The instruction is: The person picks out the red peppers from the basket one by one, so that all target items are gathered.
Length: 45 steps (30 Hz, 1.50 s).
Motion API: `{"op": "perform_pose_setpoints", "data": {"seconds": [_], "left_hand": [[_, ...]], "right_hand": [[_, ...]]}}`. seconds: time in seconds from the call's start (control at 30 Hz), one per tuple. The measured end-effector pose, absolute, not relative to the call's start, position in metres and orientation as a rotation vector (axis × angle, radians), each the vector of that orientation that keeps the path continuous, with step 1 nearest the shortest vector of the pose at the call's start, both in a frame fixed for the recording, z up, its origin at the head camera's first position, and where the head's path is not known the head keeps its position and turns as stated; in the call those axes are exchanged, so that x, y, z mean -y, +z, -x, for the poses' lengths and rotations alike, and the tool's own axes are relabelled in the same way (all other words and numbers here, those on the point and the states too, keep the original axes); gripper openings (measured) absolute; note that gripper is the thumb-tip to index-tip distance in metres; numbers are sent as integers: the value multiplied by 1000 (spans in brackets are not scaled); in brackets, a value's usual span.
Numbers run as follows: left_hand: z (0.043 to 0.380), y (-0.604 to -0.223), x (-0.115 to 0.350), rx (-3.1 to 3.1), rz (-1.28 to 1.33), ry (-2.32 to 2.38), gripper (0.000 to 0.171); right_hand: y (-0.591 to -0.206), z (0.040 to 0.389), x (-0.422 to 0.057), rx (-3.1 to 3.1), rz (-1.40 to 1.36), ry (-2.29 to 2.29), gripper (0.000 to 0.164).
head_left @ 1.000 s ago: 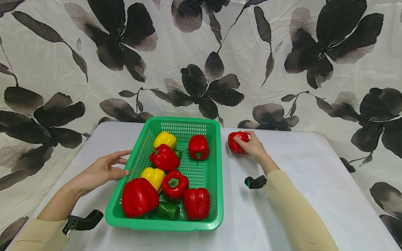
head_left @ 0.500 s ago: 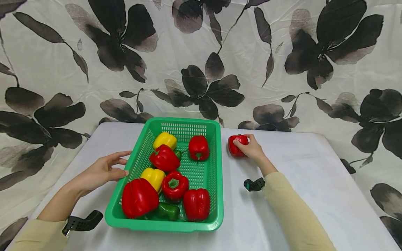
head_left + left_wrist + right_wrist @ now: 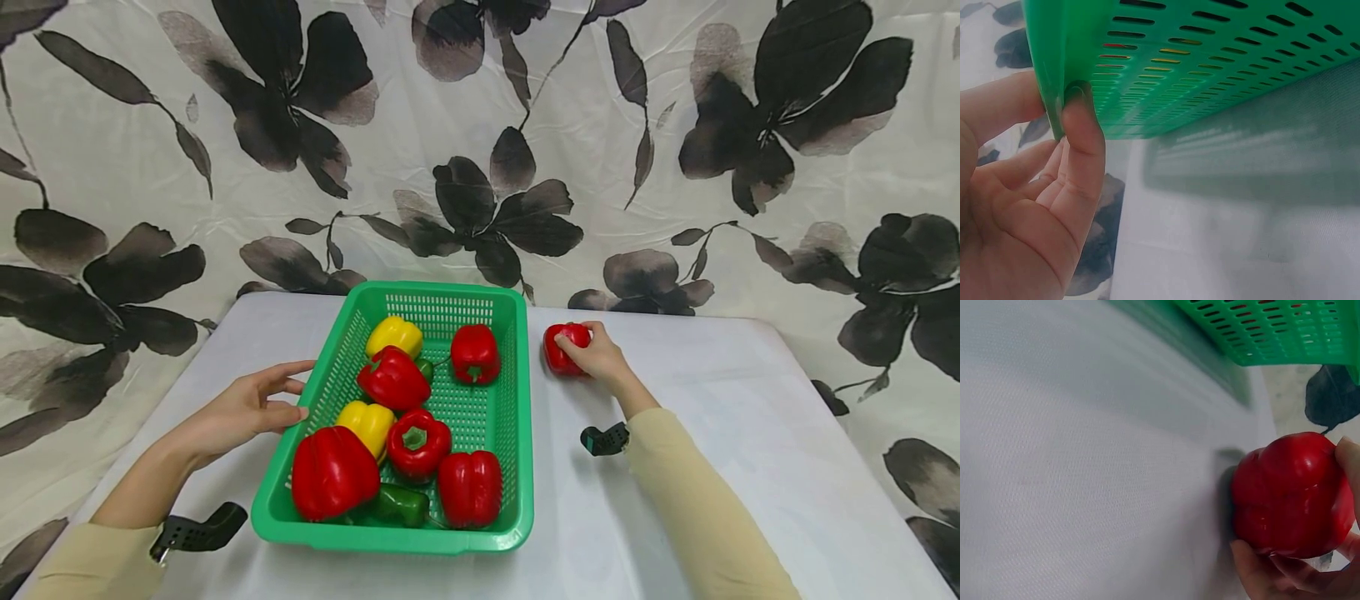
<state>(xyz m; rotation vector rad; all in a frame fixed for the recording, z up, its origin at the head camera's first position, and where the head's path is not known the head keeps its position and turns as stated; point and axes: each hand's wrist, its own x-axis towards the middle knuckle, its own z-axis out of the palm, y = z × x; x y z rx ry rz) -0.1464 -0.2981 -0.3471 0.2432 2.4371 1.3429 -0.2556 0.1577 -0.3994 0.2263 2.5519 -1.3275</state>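
Note:
A green plastic basket [image 3: 519,417] stands on the white table, holding several bell peppers and green peppers. My left hand [image 3: 243,412] pinches its left rim; in the left wrist view the thumb and a fingertip [image 3: 1082,125] lie at the rim's edge. To the right of the basket, my right hand [image 3: 602,357] grips a red bell pepper [image 3: 562,346] between thumb and fingers. The right wrist view shows this red pepper [image 3: 1294,497] low over the white surface, its shadow right beside it. Part of the right hand [image 3: 1329,575] is cut off there.
Inside the basket lie red bell peppers [image 3: 335,473], yellow bell peppers [image 3: 393,336] and a green pepper [image 3: 401,505]. A floral cloth [image 3: 480,108] hangs behind the table [image 3: 720,400]. Black wrist devices [image 3: 198,531] sit at both sleeves.
Over the first half second my right hand lowers the red bell pepper slightly, and since then it has hardly moved. The left hand stays at the basket's rim.

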Motion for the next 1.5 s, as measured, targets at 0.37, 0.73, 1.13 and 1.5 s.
{"op": "perform_pose_setpoints", "data": {"seconds": [0.37, 0.73, 1.13, 1.5], "left_hand": [[146, -347, 298, -2437, -251, 1337, 73], [146, -347, 297, -2449, -241, 1334, 73], [145, -347, 298, -2450, -259, 1342, 73], [145, -347, 297, -2452, -248, 1345, 75]], "right_hand": [[-400, 254, -157, -2570, -224, -1303, 68], [-399, 256, -157, -2587, -215, -1257, 69], [-397, 257, -158, -2586, -199, -1254, 69], [-384, 256, -160, -2686, -80, -1176, 64]]}}
